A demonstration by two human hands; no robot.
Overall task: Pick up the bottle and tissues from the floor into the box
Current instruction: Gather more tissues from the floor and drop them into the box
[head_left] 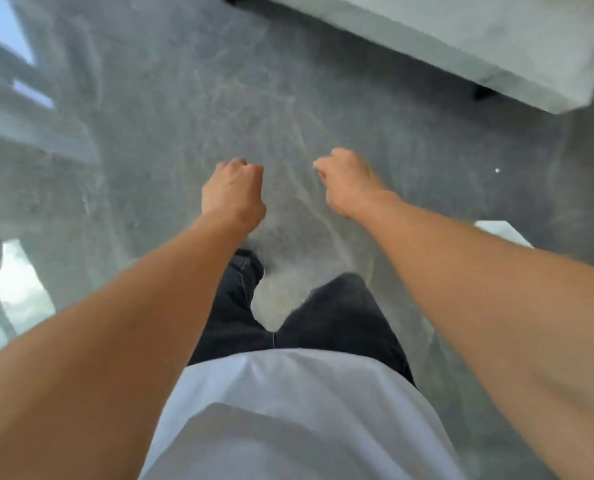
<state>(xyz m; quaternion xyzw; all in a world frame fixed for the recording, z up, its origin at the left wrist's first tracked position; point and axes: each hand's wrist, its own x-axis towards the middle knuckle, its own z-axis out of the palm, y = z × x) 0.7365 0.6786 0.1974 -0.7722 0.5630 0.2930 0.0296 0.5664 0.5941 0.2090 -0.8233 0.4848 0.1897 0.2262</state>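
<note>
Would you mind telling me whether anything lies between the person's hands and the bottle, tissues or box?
That cannot be judged here: no bottle, tissues or box is in view. The left hand and right hand hang loosely curled and empty over bare grey floor, with pale furniture at upper right.

Grey floor (191, 98) across most of the frame, glossy, veined with pale beige and off-white marbling, with bluish-white window reflections at the upper left and lower left. Pale grey-white upholstered furniture (461, 39) at the upper right, on black feet (484, 91); a tiny white speck (497, 170) on the floor at mid right. Black, slightly faded trousers (340, 317) at lower centre, plain white shirt (288, 410) below them, and a dark shoe tip (245, 252) just above the trouser leg.
</note>
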